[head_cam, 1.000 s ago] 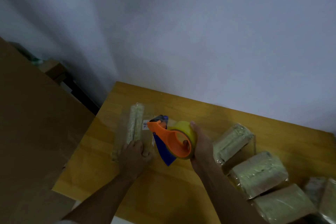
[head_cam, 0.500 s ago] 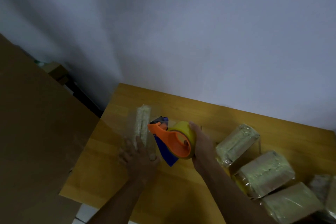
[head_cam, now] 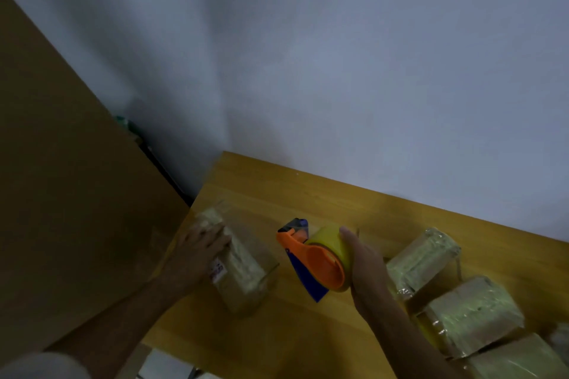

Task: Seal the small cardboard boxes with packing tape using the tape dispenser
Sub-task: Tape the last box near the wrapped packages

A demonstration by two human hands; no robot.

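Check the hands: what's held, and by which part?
Right hand grips the tape dispenser around its tape roll. Left hand rests on the far end of a box; whether it grips is unclear.

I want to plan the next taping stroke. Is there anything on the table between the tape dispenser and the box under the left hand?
Nothing visible: only bare wooden table lies between the tape dispenser in the right hand and the box that the left hand rests on.

Both forearms are bare down to the left hand [head_cam: 201, 243] and right hand [head_cam: 366, 268]. A pale short sleeve [head_cam: 43, 364] covers the left upper arm. No rings or watch show.
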